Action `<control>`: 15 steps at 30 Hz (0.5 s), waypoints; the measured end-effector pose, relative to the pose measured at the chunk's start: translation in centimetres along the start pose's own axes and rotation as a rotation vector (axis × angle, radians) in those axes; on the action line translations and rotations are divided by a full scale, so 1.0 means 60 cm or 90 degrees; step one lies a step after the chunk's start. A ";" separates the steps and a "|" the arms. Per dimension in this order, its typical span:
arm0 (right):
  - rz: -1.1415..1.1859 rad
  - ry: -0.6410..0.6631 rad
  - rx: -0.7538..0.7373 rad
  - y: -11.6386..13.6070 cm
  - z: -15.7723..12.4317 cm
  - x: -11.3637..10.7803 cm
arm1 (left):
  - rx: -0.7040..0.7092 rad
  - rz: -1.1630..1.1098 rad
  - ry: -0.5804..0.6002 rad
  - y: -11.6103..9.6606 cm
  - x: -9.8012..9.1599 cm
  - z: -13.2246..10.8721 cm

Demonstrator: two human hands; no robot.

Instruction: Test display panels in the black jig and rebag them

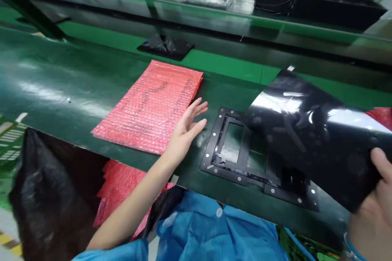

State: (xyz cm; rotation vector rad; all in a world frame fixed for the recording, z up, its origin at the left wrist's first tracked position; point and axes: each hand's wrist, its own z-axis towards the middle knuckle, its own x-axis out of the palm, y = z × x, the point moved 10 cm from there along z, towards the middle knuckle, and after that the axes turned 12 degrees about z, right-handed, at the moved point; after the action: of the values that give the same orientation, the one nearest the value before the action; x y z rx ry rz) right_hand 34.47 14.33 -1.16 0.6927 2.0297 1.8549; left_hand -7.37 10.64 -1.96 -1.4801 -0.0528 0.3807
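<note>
My right hand grips the right edge of a glossy black plastic sheet, which bends upward and covers part of a black frame. That frame lies flat on the green table, with rectangular openings and pale round dots along its rim. My left hand hovers over the table between the frame and a stack of red bubble-wrap bags. Its fingers are stretched out and it holds nothing. The right end of the frame is partly hidden under the sheet.
Below the table edge at left hang a black plastic bag and more red bubble wrap. A black stand base sits toward the back, near a raised shelf. Another red piece shows at far right.
</note>
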 end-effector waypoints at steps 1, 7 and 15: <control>0.011 -0.010 0.050 -0.017 0.007 -0.005 | -0.017 0.033 0.012 0.017 -0.002 0.001; -0.049 -0.001 0.182 -0.061 -0.019 0.008 | -0.034 0.209 0.189 0.046 0.042 -0.023; -0.124 0.039 0.181 -0.081 -0.021 0.026 | 0.076 0.373 0.275 0.035 0.076 -0.040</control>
State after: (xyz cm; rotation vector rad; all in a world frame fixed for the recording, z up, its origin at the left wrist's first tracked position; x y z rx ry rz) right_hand 31.78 13.86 -5.68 0.4893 2.3352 1.5152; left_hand -2.92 9.69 -5.14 -1.4124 0.7481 0.5129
